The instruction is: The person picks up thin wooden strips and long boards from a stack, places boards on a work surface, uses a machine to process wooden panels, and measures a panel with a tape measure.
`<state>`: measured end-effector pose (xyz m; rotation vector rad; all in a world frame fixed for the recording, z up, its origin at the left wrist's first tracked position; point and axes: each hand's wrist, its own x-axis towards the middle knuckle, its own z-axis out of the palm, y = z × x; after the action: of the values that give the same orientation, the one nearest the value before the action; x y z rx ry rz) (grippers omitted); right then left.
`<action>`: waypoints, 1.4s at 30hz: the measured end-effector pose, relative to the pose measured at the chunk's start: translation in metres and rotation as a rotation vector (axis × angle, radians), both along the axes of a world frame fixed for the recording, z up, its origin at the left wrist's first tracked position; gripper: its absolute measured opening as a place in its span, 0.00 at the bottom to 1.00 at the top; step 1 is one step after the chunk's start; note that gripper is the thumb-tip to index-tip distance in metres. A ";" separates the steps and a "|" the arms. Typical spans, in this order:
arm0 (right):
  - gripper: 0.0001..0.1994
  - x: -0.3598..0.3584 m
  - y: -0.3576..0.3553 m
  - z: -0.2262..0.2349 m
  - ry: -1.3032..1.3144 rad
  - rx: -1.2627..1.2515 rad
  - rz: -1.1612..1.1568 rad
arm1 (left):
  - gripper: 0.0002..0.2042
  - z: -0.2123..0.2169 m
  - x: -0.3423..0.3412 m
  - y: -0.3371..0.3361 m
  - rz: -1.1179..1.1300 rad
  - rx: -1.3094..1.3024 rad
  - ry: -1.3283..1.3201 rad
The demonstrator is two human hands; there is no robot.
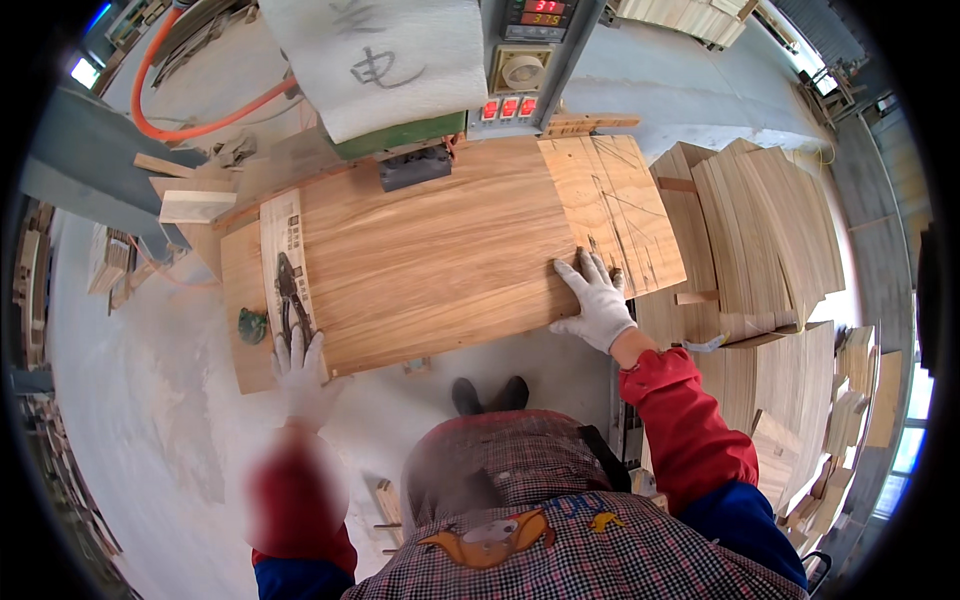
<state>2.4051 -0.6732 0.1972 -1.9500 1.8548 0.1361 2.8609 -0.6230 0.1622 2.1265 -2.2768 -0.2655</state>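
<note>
A wide wooden board (430, 260) with brown grain lies across the worktable in front of me. My right hand (597, 305), in a white glove, rests with spread fingers at its right front corner, where it meets a paler plywood surface (610, 190) with dark lines. My left hand (302, 378), also gloved and partly blurred, lies with stretched fingers near the board's left front corner. Its fingertips are by the handles of dark pliers (287, 280), which lie on a pale printed strip (283, 232) along the board's left end. Whether they touch the pliers I cannot tell.
Behind the board stands a machine with lit red switches (508, 108) and a dark block (415, 168) low over the board. Stacked wooden panels (765, 235) stand at the right. A dark green lump (252, 326) sits left of the pliers. An orange hose (150, 100) curves at upper left.
</note>
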 end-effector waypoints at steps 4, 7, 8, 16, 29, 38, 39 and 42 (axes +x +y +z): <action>0.49 -0.001 -0.001 -0.003 0.023 0.017 -0.004 | 0.43 -0.001 -0.001 0.000 -0.005 -0.001 -0.015; 0.49 -0.002 -0.001 -0.003 0.026 0.014 0.004 | 0.44 -0.001 0.000 0.002 -0.013 -0.016 -0.024; 0.49 -0.002 -0.001 -0.004 0.027 0.017 0.002 | 0.44 -0.002 0.000 0.002 -0.015 -0.018 -0.026; 0.49 0.000 -0.003 0.001 0.038 0.059 -0.009 | 0.44 -0.004 0.002 0.001 -0.018 -0.017 -0.032; 0.49 -0.002 -0.002 -0.001 0.035 0.029 0.014 | 0.43 -0.006 0.003 0.002 -0.028 -0.064 -0.003; 0.49 -0.001 -0.003 0.002 0.025 0.038 0.026 | 0.43 0.000 -0.003 0.002 -0.013 -0.057 -0.024; 0.49 -0.002 -0.003 0.003 0.027 0.041 0.029 | 0.43 0.000 -0.004 0.002 -0.013 -0.057 -0.025; 0.49 -0.003 -0.004 0.003 0.050 0.041 0.051 | 0.42 -0.001 -0.002 0.002 -0.027 -0.066 -0.004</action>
<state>2.4021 -0.6776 0.2003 -1.9835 1.8200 0.2382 2.8592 -0.6213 0.1614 2.0676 -2.2847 -0.1837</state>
